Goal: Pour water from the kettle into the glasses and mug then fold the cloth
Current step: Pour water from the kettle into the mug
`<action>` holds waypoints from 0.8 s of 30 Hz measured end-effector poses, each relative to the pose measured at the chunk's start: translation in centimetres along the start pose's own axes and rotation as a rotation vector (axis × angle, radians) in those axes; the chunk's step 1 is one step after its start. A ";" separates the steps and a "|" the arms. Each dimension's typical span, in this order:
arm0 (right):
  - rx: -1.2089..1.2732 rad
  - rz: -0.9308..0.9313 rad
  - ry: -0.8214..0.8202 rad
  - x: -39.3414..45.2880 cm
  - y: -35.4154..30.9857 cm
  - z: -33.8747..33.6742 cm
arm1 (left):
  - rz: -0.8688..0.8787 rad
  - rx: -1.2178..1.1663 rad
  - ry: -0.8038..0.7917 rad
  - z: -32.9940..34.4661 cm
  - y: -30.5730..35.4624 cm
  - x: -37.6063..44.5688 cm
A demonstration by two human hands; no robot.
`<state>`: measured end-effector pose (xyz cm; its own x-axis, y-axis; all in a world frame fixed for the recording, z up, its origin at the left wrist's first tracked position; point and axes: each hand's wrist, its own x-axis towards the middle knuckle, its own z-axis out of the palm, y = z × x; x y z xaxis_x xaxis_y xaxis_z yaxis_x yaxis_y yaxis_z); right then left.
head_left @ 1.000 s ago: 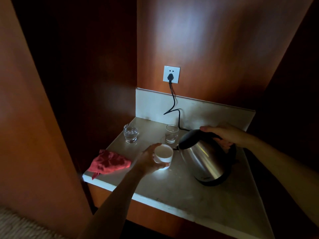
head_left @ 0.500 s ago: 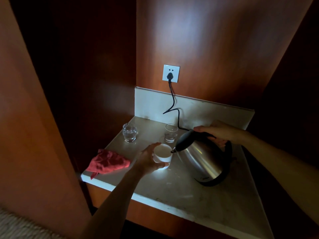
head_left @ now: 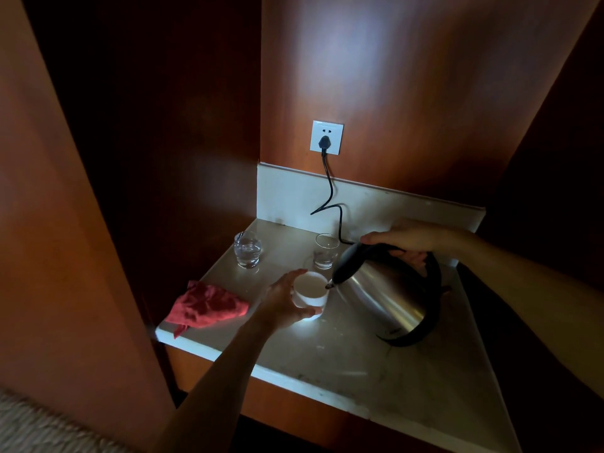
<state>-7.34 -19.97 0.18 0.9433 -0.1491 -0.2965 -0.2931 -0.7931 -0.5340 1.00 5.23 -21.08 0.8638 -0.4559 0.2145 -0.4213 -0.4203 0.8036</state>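
Note:
A white mug (head_left: 310, 291) stands on the pale stone counter (head_left: 359, 371), and my left hand (head_left: 282, 300) wraps around its left side. My right hand (head_left: 408, 240) grips the black handle of a steel kettle (head_left: 382, 295), which is lifted and tipped left so that its spout sits over the mug's rim. Two clear glasses stand behind: the left glass (head_left: 247, 249) holds water, and the right glass (head_left: 326, 250) is just behind the mug. A crumpled red cloth (head_left: 207, 307) lies at the counter's front left corner.
A black cord (head_left: 330, 197) runs from a white wall socket (head_left: 327, 137) down to the counter behind the kettle. Wooden panels enclose the niche at the left, back and right. The counter's front edge runs diagonally below my left forearm.
The kettle has tipped further to the left and its spout has come down over the mug's rim. My left hand has stayed on the mug.

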 end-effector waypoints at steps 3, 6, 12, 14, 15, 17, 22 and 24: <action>-0.040 0.029 -0.030 0.3 -0.4 -0.1 | 0.002 0.003 0.006 0.0 0.0 0.0; -0.077 0.048 -0.055 0.4 -0.9 -0.2 | 0.001 -0.007 0.010 0.0 -0.1 0.0; -0.115 0.093 -0.109 0.6 -1.6 -0.3 | 0.003 -0.012 0.009 0.1 -0.3 0.0; -0.128 0.095 -0.113 0.7 -1.7 -0.3 | -0.002 -0.027 0.009 0.1 -0.2 -0.1; -0.133 0.095 -0.115 0.7 -1.7 -0.4 | -0.001 -0.028 0.012 0.1 -0.3 -0.1; -0.139 0.098 -0.112 0.9 -1.8 -0.4 | 0.003 -0.020 0.020 0.1 -0.3 -0.1; -0.137 0.078 -0.121 1.0 -1.5 -0.3 | 0.006 -0.008 0.017 0.0 -0.2 -0.2; -0.147 0.061 -0.131 1.0 -1.6 -0.4 | 0.003 -0.012 0.012 0.1 -0.2 -0.1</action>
<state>-5.90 -19.10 1.08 0.8935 -0.1289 -0.4303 -0.3142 -0.8639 -0.3936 0.95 5.34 -21.33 0.8662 -0.4471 0.2234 -0.4203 -0.4099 0.8095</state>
